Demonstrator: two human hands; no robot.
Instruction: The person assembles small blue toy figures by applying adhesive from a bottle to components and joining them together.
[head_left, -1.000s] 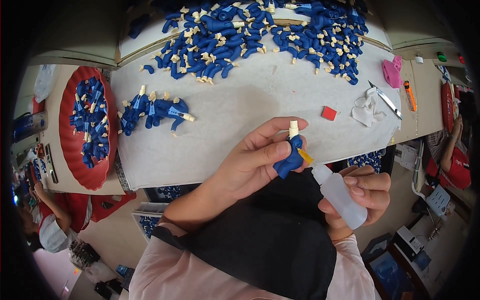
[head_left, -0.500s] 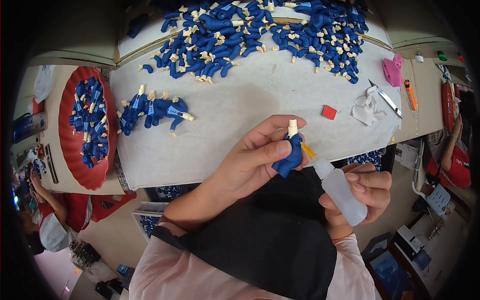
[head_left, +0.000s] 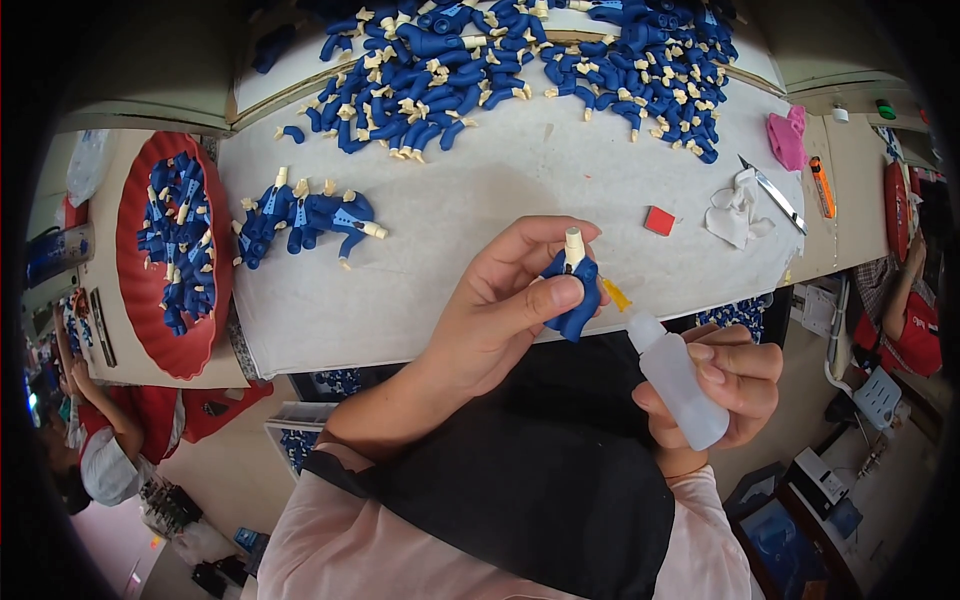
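Observation:
Between the thumb and fingers of my left hand (head_left: 510,305) is a blue figurine torso (head_left: 575,318) with a cream neck stub pointing up; part of it is hidden by the thumb. My right hand (head_left: 735,385) is closed round a translucent white squeeze bottle (head_left: 683,392), tilted up to the left. The bottle's yellow dispensing tip (head_left: 616,294) lies close to the torso's right side; whether they touch I cannot tell. Left of my hands, a few joined blue figurine bodies (head_left: 310,220) rest on the white-covered table (head_left: 430,240).
Blue arm parts with cream hands (head_left: 430,95) are heaped along the far side. A scalloped red tray (head_left: 137,315) at left holds more parts. Rightward lie a red square (head_left: 658,221), crumpled white tissue (head_left: 735,215), a craft knife (head_left: 778,200), an orange cutter (head_left: 822,188) and a pink cloth (head_left: 786,138).
My left hand has shifted slightly up and left and turned the torso, so its dark collar area now shows. The bottle in my right hand has moved only a little.

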